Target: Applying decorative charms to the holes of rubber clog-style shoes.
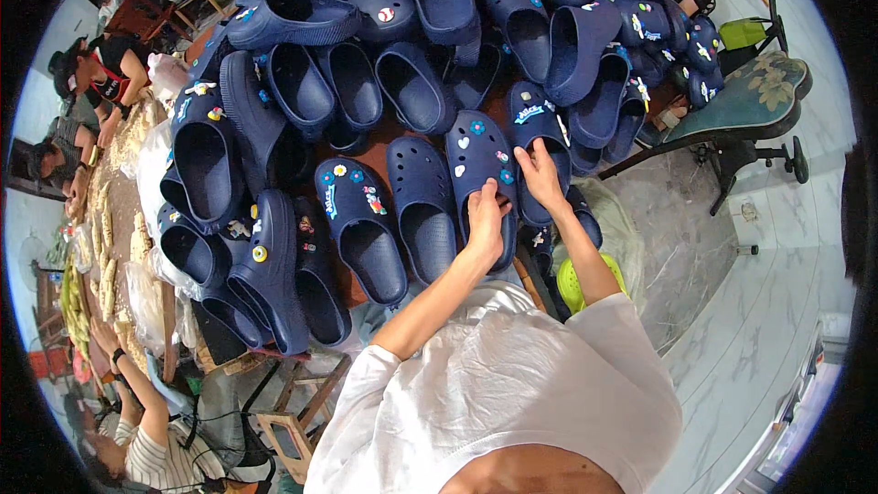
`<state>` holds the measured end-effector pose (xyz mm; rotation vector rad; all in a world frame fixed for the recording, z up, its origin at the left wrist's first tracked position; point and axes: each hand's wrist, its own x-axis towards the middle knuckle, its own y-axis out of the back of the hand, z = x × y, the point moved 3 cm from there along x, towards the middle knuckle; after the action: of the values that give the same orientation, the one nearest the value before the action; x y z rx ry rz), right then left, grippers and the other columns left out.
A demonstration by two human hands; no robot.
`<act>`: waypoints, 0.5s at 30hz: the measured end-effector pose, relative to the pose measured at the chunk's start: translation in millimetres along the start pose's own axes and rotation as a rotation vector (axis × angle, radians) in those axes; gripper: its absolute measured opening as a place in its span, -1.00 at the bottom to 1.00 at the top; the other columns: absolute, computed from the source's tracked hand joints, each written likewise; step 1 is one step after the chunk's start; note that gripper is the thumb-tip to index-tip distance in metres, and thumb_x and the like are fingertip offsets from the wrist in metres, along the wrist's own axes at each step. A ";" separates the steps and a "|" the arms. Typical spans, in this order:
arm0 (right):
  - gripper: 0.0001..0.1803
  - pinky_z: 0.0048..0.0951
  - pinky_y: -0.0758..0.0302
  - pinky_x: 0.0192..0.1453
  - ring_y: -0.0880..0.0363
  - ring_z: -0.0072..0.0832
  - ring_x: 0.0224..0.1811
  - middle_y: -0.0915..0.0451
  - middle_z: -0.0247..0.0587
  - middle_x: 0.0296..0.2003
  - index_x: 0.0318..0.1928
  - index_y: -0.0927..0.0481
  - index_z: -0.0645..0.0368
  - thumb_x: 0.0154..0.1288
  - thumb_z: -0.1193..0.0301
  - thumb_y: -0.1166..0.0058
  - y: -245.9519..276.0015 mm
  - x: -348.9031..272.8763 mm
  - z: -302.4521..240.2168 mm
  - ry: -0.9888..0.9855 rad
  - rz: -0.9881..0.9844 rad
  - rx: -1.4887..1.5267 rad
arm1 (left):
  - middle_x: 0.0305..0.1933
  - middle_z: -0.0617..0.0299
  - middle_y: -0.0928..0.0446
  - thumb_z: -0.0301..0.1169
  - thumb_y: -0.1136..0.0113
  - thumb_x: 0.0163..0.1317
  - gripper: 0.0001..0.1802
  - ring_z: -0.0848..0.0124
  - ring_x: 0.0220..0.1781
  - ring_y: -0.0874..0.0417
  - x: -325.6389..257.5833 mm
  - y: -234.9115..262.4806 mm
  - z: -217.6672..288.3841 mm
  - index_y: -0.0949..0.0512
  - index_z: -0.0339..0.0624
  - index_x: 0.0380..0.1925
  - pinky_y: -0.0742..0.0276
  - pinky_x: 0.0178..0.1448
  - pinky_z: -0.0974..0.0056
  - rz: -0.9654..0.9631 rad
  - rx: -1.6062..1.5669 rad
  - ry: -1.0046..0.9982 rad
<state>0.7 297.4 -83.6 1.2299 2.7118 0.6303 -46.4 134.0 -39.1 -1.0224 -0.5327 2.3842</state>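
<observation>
Rows of navy clogs cover the table. My left hand [486, 224] has its fingers bent over the opening of a clog [472, 145] with blue flower and white heart charms, and closes on its edge. Over the clog [526, 101] to the right, which bears a light-blue charm, lies my right hand [542, 174], its fingers stretched and apart, touching the upper near the opening. Left of my left hand stand a clog without charms [419, 169] and one with flower and cartoon charms [349, 185]. Both my fingertips partly hide the clogs' openings.
More decorated clogs [631, 23] pile up at the far right, beside a padded flowered chair [741, 96]. A lime-green clog [590, 284] sits below my right forearm. People work at a littered table [119, 210] on the left. A wooden stool [311, 398] stands lower left.
</observation>
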 end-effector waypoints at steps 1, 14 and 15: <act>-0.55 -0.25 -0.49 -0.08 -0.62 -0.17 -0.19 -0.62 0.13 -0.24 0.16 -0.38 0.31 0.48 0.21 -0.01 2.4 -0.7 5.4 -0.058 -0.039 0.017 | -0.17 0.28 -0.57 -0.20 -0.06 0.43 -0.74 0.45 -0.18 -0.56 -12.0 -4.2 5.2 -0.44 -0.18 -0.19 -0.52 -0.04 0.25 -0.012 -0.030 -0.020; -0.65 -0.43 -0.49 0.04 -0.62 -0.42 -0.06 -0.65 -0.15 -0.09 0.08 -0.50 0.34 0.61 0.33 0.26 42.9 -34.0 -35.5 0.031 0.076 0.092 | -0.18 0.27 -0.60 -0.17 0.08 0.51 -0.70 0.44 -0.23 -0.59 13.4 -52.5 74.7 -0.49 -0.14 -0.06 -0.47 -0.15 0.27 -0.297 -0.110 -0.073; -0.65 -0.49 -0.50 -0.03 -0.58 -0.54 -0.14 -0.63 -0.27 -0.15 0.07 -0.53 0.29 0.63 0.31 0.27 44.2 -37.2 -55.9 0.047 0.082 0.276 | -0.09 0.21 -0.60 -0.16 0.12 0.53 -0.67 0.36 -0.12 -0.61 22.4 -58.7 79.2 -0.46 -0.15 0.01 -0.49 -0.05 0.21 -0.300 -0.130 -0.063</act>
<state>42.2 277.5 -17.7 1.4074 2.8741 0.3013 -102.7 181.6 30.1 -0.8551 -0.8132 2.1430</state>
